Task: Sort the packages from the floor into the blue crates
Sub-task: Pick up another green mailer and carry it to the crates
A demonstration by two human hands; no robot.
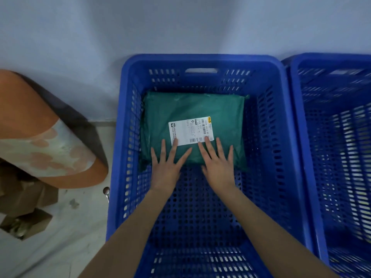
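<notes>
I take the blue crate (200, 63) at centre frame as my reference. The green package (192, 109) lies flat on the perforated floor of this crate, in its far half, close to the far wall beneath the handle slot. A white shipping label (190, 130) faces up on the package, toward its near edge.

My left hand (167, 167) rests palm down on the near edge of the package, fingers straight and spread; one fingertip touches the lower left corner of the label. My right hand (218, 165) lies just beside it, also flat, fingers straight and slightly fanned, fingertips reaching the bottom edge of the label. Neither hand curls round or pinches anything. Both forearms pass over the crate's near wall.

The crate floor nearer to me than the package shows only bare mesh. A second blue crate (333, 137) stands touching the reference crate on its right side; its contents I cannot determine. Left of the reference crate, on the pale floor, sit brown cardboard boxes (26, 223). Another person's bent leg (40, 125) occupies the space left of the crate.
</notes>
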